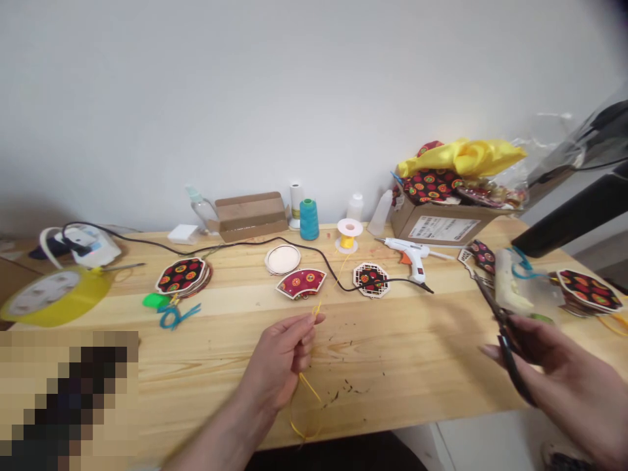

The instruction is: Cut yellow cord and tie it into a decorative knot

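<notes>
My left hand [289,350] pinches a thin yellow cord [309,387] above the front of the table. A short end pokes up past the fingertips, and a loop hangs below the palm. My right hand [559,373] is wrapped round the handles of a pair of scissors [499,320], whose blades point up and away from me. Beyond my left hand lies a red fan-shaped patterned piece [301,284]. To its right is an octagonal lattice piece [371,280] with dark patterned cloth. Behind them stands a spool of yellow cord [348,237].
A white glue gun [411,257] rests near a black cable [294,243] crossing the wooden table [206,366]. A cardboard box [432,224] of cloth stands at back right. A teal thread cone [309,220], a stack of patterned pieces [182,276] and a yellow tape roll [95,288] are further left.
</notes>
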Demonstrator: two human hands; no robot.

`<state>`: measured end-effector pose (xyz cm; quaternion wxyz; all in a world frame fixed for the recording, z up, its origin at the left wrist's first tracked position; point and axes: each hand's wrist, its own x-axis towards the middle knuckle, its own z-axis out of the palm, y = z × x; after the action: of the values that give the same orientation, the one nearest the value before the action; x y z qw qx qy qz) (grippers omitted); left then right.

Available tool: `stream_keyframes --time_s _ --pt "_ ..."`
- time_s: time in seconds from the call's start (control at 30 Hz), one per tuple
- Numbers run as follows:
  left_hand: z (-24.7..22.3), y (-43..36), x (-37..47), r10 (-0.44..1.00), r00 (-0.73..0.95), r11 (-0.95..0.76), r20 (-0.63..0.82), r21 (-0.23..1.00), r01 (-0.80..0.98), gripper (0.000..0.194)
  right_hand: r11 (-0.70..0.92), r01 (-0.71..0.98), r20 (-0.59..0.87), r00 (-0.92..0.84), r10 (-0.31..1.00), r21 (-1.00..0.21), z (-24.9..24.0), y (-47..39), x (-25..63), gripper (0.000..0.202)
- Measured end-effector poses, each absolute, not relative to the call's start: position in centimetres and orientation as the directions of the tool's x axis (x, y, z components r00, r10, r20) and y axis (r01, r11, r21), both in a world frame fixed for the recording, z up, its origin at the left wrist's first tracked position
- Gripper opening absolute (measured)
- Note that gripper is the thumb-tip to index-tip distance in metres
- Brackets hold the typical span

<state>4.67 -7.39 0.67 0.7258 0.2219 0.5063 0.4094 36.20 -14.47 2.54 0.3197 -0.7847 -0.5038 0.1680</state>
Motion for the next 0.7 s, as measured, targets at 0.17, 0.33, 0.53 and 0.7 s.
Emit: stream_keyframes --time_s 0.17,0.33,0.53,0.7 --pt "0.9 -7.3 4.7 0.820 0.161 0.567 -0.550 0.737 -0.369 0.032 -0.004 0.412 -0.082 -0.171 0.982 -0.911 4.1 -13.6 30.8 0.061" --pt "1.4 -7.2 4.4 0.842 0.150 0.535 -0.519 0.763 -0.364 0.030 -0.029 0.382 -0.240 -0.517 0.821 -0.924 4.3 -10.5 28.0 0.058" --pt "2.1 -6.4 4.1 0.869 0.135 0.493 -0.476 0.813 -0.310 0.030 -0.191 0.330 -0.377 -0.722 0.581 -0.925 3.5 -5.7 25.8 0.070" --pt "2.0 -5.1 4.3 0.886 0.161 0.459 -0.434 0.868 -0.189 0.028 -0.173 0.288 -0.333 -0.729 0.598 -0.942 3.2 -3.3 25.0 0.068"
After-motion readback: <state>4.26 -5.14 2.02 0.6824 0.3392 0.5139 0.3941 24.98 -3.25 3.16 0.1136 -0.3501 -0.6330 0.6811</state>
